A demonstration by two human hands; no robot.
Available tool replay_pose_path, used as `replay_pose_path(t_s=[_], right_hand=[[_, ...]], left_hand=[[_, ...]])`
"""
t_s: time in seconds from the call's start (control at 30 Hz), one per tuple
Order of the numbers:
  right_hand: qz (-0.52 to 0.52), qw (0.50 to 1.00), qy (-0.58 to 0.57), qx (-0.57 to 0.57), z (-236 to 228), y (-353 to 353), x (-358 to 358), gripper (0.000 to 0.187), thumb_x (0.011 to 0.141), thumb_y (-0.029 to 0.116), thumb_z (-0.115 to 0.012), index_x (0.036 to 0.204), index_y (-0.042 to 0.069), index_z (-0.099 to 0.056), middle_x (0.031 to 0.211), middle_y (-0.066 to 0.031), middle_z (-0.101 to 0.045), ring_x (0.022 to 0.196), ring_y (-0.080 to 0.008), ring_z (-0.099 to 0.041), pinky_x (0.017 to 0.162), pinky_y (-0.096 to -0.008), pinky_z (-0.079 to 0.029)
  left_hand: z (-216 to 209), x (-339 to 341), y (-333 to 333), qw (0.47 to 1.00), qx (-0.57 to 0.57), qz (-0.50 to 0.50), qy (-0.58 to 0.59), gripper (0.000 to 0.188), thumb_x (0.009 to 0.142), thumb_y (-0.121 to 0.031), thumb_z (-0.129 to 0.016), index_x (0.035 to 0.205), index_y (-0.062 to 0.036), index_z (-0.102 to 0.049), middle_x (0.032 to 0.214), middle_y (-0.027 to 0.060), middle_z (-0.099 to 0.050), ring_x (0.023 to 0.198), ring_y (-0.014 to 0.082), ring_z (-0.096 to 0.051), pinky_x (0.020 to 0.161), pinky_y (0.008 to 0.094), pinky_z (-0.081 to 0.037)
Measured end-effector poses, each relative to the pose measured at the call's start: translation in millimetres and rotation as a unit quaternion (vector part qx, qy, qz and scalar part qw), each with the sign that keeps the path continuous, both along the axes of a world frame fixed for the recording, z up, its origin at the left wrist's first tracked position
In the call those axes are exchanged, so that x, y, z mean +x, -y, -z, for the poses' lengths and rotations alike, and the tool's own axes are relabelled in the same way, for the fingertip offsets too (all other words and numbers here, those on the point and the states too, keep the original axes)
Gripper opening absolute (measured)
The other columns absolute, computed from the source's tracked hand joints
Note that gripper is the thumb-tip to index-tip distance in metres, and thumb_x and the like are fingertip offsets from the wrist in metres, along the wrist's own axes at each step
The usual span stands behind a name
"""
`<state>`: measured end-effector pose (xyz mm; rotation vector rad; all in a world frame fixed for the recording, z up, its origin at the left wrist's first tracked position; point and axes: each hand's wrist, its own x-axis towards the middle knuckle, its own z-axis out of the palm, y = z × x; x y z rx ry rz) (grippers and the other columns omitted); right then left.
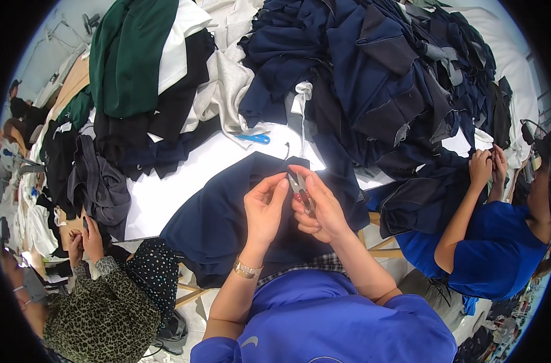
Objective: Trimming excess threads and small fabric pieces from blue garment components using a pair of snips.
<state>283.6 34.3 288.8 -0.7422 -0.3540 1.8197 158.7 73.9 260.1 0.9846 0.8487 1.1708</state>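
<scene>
In front of me, navy cloth (pixel 221 202) drapes over the table edge and my lap. My right hand (pixel 325 209) is closed round a small pair of thread snips (pixel 303 195) with metal blades and reddish parts, the blades pointing up. Close beside it, my left hand (pixel 264 209) pinches with thumb and forefinger at a raised edge of the navy cloth, near the snips' tips. Exactly what sits between those fingertips is too small to make out. A watch circles my left wrist.
A blue-handled tool (pixel 254 138) lies on the white tabletop (pixel 160 202). Behind it rise heaps of navy pieces (pixel 360 72), a green garment (pixel 130 57) and pale grey cloth (pixel 221 91). Co-workers sit on both sides: a leopard-print sleeve (pixel 106 284) left, a blue shirt (pixel 493 248) right.
</scene>
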Motion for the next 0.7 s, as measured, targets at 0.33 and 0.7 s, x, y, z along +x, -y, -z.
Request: replay_pose_path(t_s=[0.33,0.7], right_hand=[[0.039,0.993,0.1,0.054,3.9,-2.4,-0.2,0.036,0.099,0.027,-0.04,0.133,0.015,-0.04,0.068,-0.001,-0.048,0.038,-0.0015,-0.03,0.033,-0.0164,-0.02],[0.033,0.995,0.087,0.038,2.1,-3.4,3.1,0.038,0.098,0.025,-0.044,0.135,0.016,-0.039,0.067,-0.0006,-0.047,0.037,-0.0013,-0.029,0.034,-0.0168,-0.019]], left_hand=[[0.8,0.0,1.7,1.0,0.006,0.01,-0.014,0.02,0.089,-0.007,-0.06,0.105,0.0032,-0.064,0.089,0.0031,-0.066,0.078,0.0054,-0.057,0.071,0.019,-0.045],[0.3,-0.1,1.0,1.0,-0.003,0.012,-0.024,0.02,0.088,-0.009,-0.061,0.103,0.0036,-0.064,0.087,0.0026,-0.065,0.076,0.0048,-0.056,0.069,0.0187,-0.045]])
